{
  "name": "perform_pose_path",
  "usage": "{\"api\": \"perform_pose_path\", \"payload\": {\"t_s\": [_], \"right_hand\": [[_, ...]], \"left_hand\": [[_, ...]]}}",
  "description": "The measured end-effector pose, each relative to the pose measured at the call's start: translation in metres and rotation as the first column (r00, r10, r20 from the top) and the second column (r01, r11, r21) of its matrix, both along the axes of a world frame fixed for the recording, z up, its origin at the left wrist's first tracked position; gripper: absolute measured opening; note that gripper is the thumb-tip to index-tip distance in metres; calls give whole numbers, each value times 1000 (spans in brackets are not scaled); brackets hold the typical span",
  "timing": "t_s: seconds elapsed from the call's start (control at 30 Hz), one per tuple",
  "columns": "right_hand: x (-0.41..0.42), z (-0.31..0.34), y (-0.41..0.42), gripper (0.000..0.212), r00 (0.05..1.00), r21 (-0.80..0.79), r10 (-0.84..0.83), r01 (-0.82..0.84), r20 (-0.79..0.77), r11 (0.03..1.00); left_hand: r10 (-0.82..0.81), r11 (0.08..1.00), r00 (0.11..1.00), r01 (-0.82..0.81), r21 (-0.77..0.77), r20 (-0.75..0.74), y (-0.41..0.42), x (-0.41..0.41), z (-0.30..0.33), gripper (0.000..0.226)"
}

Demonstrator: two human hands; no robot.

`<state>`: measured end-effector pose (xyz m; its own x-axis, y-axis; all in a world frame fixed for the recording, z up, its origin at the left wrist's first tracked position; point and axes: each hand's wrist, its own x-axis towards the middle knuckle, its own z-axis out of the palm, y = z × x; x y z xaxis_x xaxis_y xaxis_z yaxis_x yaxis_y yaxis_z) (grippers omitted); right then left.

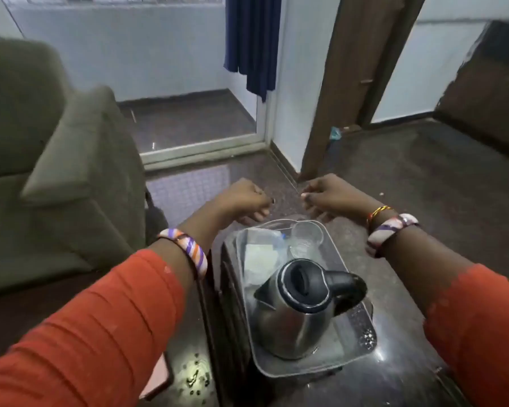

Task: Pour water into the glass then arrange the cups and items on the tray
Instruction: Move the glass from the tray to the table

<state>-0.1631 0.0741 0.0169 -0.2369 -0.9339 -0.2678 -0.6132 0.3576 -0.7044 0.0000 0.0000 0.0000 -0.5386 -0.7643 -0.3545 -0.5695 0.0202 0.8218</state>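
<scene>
A clear plastic tray [353, 345] rests on a dark polished table. On its near end stands a steel kettle [291, 321] with a black lid and handle. At the far end sit clear glasses [306, 235], one stacked or leaning by another, next to a pile of sachets [259, 257]. My left hand [244, 199] hovers just beyond the tray's far left corner, fingers curled, holding nothing that I can see. Over the far right corner hangs my right hand [326, 195], fingers curled downward and likewise without anything visible in it.
A green armchair [56, 160] stands close on the left. The dark table [394, 374] has wet spots near its front edge [194, 377]. Beyond lie a dark floor, a glass door with a blue curtain [252, 42] and a brown door frame [344, 83].
</scene>
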Motion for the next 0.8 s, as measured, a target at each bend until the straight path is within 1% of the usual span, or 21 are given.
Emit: {"api": "perform_pose_path", "payload": {"t_s": [0.1, 0.17, 0.23, 0.27, 0.3, 0.33, 0.37, 0.4, 0.47, 0.53, 0.6, 0.7, 0.8], "right_hand": [[-33, -40, -9, 24, 999, 94, -51, 52, -19, 994], [-50, -76, -14, 20, 995, 173, -88, 93, -38, 981], [-63, -108, -20, 11, 987, 219, -160, 163, -30, 962], [-67, -122, -23, 14, 980, 234, -200, 198, -13, 952], [-72, -138, -26, 22, 973, 245, -231, 222, 9, 944], [-76, -151, -29, 29, 965, 262, -260, 243, 34, 934], [-80, -162, -33, 30, 955, 264, -290, 264, 62, 928], [-82, -170, -36, 27, 941, 268, -323, 286, 101, 920], [-87, -183, -41, 19, 912, 267, -369, 316, 179, 911], [-92, -188, -45, 24, 898, 276, -386, 324, 210, 905], [-94, -185, -45, 28, 917, 297, -355, 293, 182, 909], [-94, -166, -44, 32, 947, 287, -303, 261, 112, 922], [-88, -127, -44, 28, 960, 253, -269, 241, 81, 937]], "left_hand": [[47, 981, 999, -50, 185, 24, -8, -29, -42, 22], [79, 940, 997, -80, 330, 16, -14, -46, -75, 18], [126, 886, 992, -116, 448, 6, -21, -62, -103, 16], [146, 864, 989, -127, 487, -2, -24, -69, -115, 14], [166, 841, 986, -132, 524, -19, -26, -77, -125, 20], [186, 821, 982, -143, 553, -22, -29, -85, -135, 34], [204, 801, 979, -152, 578, -25, -32, -92, -144, 45], [215, 791, 976, -159, 591, -26, -34, -99, -149, 50], [244, 773, 969, -170, 611, -39, -38, -110, -155, 47], [260, 763, 965, -181, 620, -38, -41, -118, -159, 43], [268, 777, 962, -184, 602, -51, -42, -121, -160, 44], [259, 796, 964, -173, 580, -67, -39, -119, -145, 30], [263, 861, 964, -212, 462, -49, -40, -107, -114, 17]]}}
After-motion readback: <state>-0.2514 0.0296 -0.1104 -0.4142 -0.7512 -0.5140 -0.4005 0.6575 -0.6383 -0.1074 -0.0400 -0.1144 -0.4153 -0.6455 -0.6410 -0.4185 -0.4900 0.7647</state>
